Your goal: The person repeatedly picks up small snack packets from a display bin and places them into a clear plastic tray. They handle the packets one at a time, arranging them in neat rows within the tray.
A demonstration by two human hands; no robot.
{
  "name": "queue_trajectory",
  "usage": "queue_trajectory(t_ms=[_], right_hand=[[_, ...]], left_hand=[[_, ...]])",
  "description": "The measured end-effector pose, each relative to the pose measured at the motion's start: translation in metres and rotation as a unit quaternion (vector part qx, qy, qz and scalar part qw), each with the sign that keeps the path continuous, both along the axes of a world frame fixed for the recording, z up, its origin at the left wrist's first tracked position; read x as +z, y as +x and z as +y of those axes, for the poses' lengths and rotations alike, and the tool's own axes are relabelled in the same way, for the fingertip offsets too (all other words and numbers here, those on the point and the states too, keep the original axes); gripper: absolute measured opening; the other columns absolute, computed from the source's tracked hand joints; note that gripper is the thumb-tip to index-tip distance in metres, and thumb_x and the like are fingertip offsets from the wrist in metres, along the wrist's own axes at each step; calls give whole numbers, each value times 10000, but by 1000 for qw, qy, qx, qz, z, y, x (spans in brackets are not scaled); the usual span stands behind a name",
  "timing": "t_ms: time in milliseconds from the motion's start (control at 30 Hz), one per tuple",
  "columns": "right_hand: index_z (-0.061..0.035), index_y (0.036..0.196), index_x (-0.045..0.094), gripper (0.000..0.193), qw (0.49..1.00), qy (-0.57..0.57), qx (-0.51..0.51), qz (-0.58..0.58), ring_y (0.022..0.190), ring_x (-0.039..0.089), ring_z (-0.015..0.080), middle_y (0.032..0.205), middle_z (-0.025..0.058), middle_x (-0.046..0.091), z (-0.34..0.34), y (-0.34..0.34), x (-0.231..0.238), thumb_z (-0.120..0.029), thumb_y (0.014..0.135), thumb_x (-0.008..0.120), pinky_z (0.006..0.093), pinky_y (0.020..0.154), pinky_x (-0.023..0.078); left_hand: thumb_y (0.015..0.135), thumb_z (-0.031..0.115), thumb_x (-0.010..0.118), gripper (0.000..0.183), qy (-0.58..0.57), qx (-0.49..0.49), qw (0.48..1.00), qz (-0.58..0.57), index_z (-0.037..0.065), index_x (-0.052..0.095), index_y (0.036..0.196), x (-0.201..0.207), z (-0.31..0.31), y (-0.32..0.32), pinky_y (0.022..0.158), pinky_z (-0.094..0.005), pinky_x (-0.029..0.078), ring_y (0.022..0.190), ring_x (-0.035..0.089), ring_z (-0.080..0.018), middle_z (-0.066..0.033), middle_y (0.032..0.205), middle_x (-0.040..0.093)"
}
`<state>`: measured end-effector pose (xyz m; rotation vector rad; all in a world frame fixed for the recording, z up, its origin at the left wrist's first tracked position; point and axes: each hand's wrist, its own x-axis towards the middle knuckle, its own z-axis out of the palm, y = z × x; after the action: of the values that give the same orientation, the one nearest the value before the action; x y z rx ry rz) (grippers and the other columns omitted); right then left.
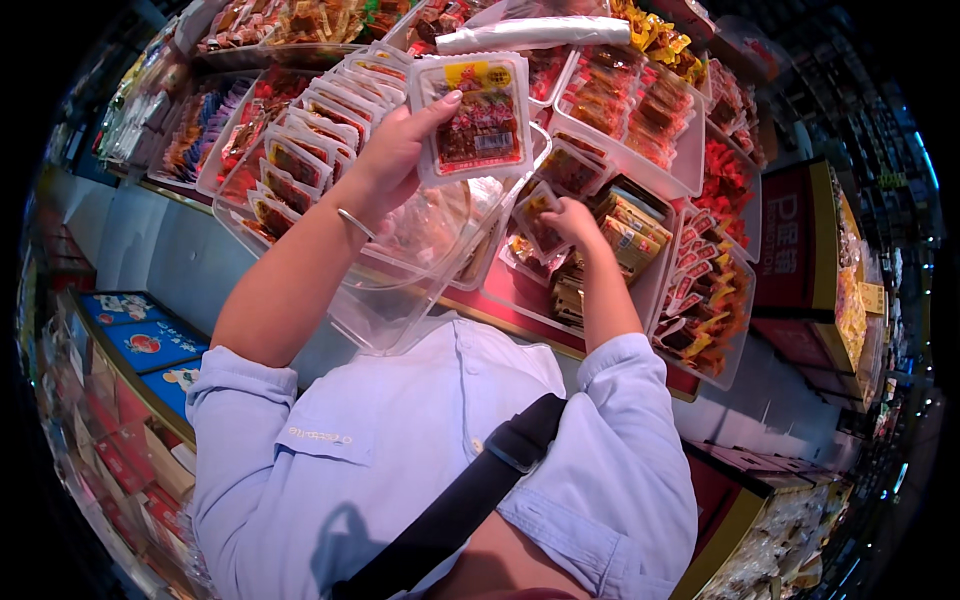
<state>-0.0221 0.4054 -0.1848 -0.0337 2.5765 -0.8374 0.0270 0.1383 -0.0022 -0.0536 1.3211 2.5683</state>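
Nearest the lens, a pale-blue buttoned cotton shirt (pixel 400 430), cut off by the lower edge and crossed by a black webbing strap (pixel 470 500) with a dark buckle. Raised over the bins in the left hand (pixel 400 150), below a thin silver-coloured bangle (pixel 355 222): a square, clear plastic tray pack (pixel 478 130) with a yellow-and-red label, clamped along its left side, thumb across the front, fingers hidden behind, contents hard to make out under the label. Lower and to the right, at a small flat transparent pack (pixel 537 230) with reddish-brown contents, the right hand (pixel 573 222), thumb side at the pack's edge, other fingers mostly out of sight; impossible to tell whether clamped on it or merely touching. Just beside, gold-and-brown flat packets (pixel 632 235) in a translucent white plastic bin (pixel 520 287). Left of there, a clear plastic bin (pixel 385 310), partly covered by the left forearm, with upright rows of white-edged packs (pixel 315 130) behind. Beyond, a rolled white plastic sheet (pixel 535 35), masking part of the packets beneath. Farther out, a red-and-gold display box (pixel 790 235) at right and, toward the dark fisheye rim, dim shelves (pixel 915 230), too blurred to read.
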Motion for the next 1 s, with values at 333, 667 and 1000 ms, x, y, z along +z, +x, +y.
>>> queue_trajectory(t_ms=[333, 667, 1000], right_hand=[[7, 1037, 478, 279, 751, -656, -74, 30, 826, 531, 96, 952, 53, 564, -22, 32, 148, -209, 861, 475, 231, 729, 425], [6, 911, 460, 283, 834, -383, 13, 397, 780, 421, 185, 808, 76, 437, -116, 25, 152, -272, 858, 462, 281, 718, 345], [-47, 950, 432, 301, 879, -344, -126, 306, 839, 483, 175, 935, 87, 502, -62, -26, 90, -287, 802, 536, 288, 748, 386]], left_hand=[[850, 201, 477, 345, -11, 11, 1000, 24, 9, 389, 1123, 0, 4, 0, 813, -329, 464, 923, 548, -182, -106, 1040, 525], [816, 386, 511, 493, -25, -9, 998, 61, 24, 396, 1131, -1, 6, 6, 854, -284, 391, 973, 501, -142, -83, 1067, 512], [805, 242, 561, 326, 6, 88, 996, 8, -26, 509, 984, 10, 0, 2, 666, -297, 521, 761, 598, -156, -97, 889, 588]])
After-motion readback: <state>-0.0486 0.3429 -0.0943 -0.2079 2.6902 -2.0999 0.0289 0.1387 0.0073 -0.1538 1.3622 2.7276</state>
